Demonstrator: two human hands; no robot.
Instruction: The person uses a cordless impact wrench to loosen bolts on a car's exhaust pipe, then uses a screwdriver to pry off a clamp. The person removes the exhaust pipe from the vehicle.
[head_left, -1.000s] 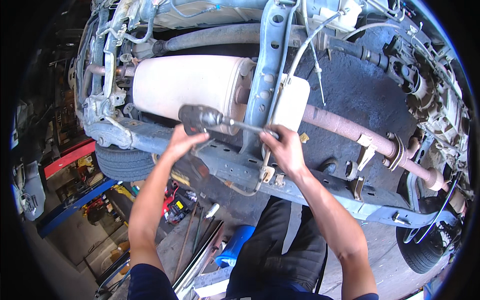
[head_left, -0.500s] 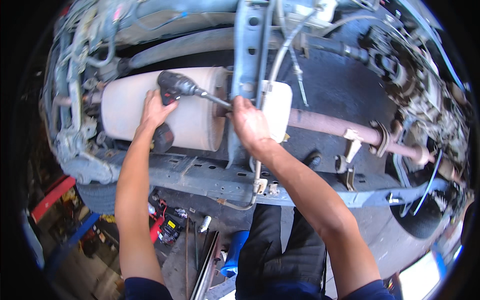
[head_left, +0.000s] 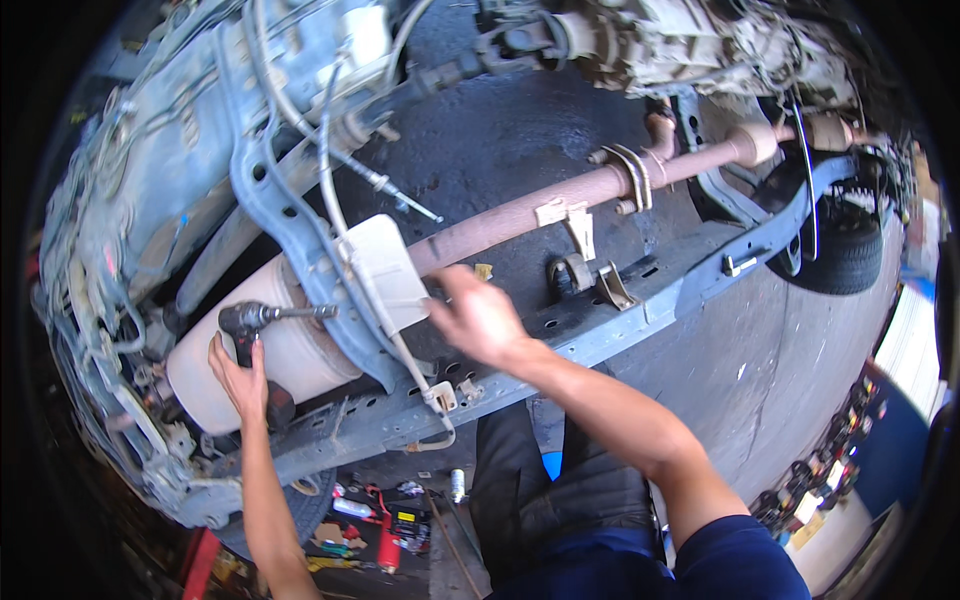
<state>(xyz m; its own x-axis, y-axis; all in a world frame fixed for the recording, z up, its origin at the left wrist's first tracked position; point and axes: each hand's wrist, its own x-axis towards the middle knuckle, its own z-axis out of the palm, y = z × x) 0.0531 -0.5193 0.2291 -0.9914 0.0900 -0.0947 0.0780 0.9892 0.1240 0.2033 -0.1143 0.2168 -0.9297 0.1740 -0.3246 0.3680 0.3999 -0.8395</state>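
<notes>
My left hand (head_left: 240, 382) is wrapped round the grip of a black cordless impact wrench (head_left: 246, 320). Its long socket shaft points right, with the tip over the near end of a large pale muffler (head_left: 212, 372). My right hand (head_left: 482, 322) is blurred, its fingers bent beside the right edge of a whitish plate (head_left: 388, 268). Whether those fingers touch the plate or hold anything cannot be made out. From behind the plate a rusty exhaust pipe (head_left: 500, 218) runs to the right. A blue-grey crossmember (head_left: 290, 238) passes between muffler and plate.
A long frame rail (head_left: 640, 318) crosses in front of my legs. Cables (head_left: 327, 150) hang down over the crossmember. Transmission parts (head_left: 640, 50) are at the upper right, with a tyre (head_left: 842, 250) below. Tools and a red jump pack (head_left: 390, 540) lie on the floor at lower left.
My view has swung to the right. The wrench's shaft tip has come away from my right hand, which has moved off the crossmember to the plate's right side.
</notes>
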